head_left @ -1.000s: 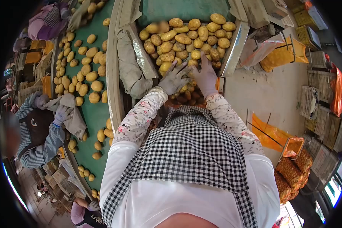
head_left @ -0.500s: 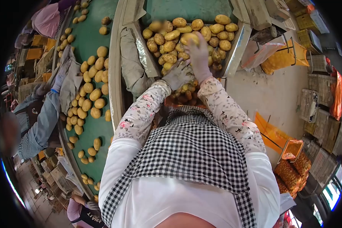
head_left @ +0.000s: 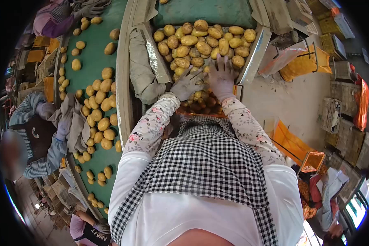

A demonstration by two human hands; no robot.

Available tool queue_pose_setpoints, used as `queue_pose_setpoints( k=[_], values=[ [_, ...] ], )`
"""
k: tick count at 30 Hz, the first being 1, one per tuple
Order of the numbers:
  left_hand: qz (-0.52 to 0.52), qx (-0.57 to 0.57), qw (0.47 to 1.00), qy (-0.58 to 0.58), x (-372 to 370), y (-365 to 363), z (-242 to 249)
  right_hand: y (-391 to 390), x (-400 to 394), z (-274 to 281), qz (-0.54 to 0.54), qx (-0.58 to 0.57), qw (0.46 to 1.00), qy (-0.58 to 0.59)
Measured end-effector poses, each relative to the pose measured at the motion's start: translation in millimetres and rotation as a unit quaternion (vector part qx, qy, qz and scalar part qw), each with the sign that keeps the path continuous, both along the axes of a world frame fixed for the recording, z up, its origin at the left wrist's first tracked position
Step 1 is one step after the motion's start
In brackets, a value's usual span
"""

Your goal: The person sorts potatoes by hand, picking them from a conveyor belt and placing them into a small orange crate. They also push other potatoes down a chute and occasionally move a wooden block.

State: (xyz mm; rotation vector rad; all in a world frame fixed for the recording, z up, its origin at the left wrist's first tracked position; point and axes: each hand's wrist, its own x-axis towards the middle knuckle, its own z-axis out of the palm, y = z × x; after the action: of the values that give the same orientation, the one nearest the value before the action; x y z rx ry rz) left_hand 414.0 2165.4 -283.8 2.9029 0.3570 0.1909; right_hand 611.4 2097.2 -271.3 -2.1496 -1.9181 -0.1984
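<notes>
up front, both gloved hands lie on a heap of potatoes point(head_left: 201, 41) at the near end of a green chute point(head_left: 205, 10) with metal side walls. the left hand point(head_left: 187, 84) is spread wide, fingers fanned over the potatoes at the lip of the chute, palm down, gripping nothing that i can see. the right hand point(head_left: 222, 78) is just beside it, also flat and open, fingers pointing up the chute and pressing on the pile; whether a potato sits under the palm i cannot tell. the two hands are near each other, almost touching at the thumbs. below the hands, more potatoes lie in an orange bag point(head_left: 203, 104) right under the lip, against the checked apron point(head_left: 209, 164).

left of the chute runs a long green belt point(head_left: 94, 49) with loose potatoes scattered along it. a grey cloth point(head_left: 141, 65) hangs over the rail between belt and chute. a person in a striped sleeve point(head_left: 37, 135) stands at the far side of the belt with a hand on another cloth. on the right, yellow sacks point(head_left: 303, 61) hang on a frame, and another orange bag point(head_left: 293, 143) stands lower down on the floor.
</notes>
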Motion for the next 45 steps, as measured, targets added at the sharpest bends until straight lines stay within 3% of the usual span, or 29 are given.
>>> queue_pose_setpoints(
  k=[8,11,14,17,22,25,30,38,41,42,44,45],
  values=[
    [-0.024,-0.033,0.999,-0.033,-0.2,9.0,-5.5,-24.2,-3.7,-12.9,0.015,-0.037,0.996,0.078],
    [-0.012,-0.083,0.996,-0.034,-0.4,8.0,-4.8,-22.2,0.6,1.3,0.016,-0.033,0.972,0.231],
    [0.042,-0.041,0.992,-0.112,6.7,7.1,15.6,5.3,8.4,40.9,-0.025,0.089,0.982,0.167],
    [0.167,-0.019,0.984,-0.059,27.0,8.3,37.1,30.8,21.8,42.9,-0.136,0.034,0.977,0.159],
    [0.147,-0.006,0.989,0.010,28.6,20.2,31.5,4.7,2.1,27.2,-0.085,-0.082,0.988,0.095],
    [0.117,-0.015,0.993,-0.020,24.7,18.7,22.8,-25.0,-3.3,5.5,-0.015,-0.082,0.990,0.110],
    [0.083,-0.044,0.996,0.008,19.3,12.0,22.9,-7.2,7.0,18.3,-0.023,0.094,0.974,0.207],
    [0.088,-0.075,0.993,-0.008,13.5,7.3,19.3,-16.4,10.0,-1.8,0.001,0.013,0.985,0.169],
    [0.034,-0.022,0.997,-0.059,17.9,8.6,13.3,1.0,7.2,9.2,-0.113,0.143,0.937,0.297],
    [0.014,-0.018,0.999,-0.041,24.6,9.9,20.5,9.2,12.6,13.4,-0.135,0.181,0.940,0.255],
    [-0.023,-0.010,1.000,-0.006,44.5,14.5,31.9,28.4,20.8,41.4,-0.239,0.018,0.865,0.440],
    [-0.031,-0.001,0.999,0.025,51.0,16.1,32.5,37.5,26.0,26.3,-0.241,0.003,0.890,0.386]
  ],
)
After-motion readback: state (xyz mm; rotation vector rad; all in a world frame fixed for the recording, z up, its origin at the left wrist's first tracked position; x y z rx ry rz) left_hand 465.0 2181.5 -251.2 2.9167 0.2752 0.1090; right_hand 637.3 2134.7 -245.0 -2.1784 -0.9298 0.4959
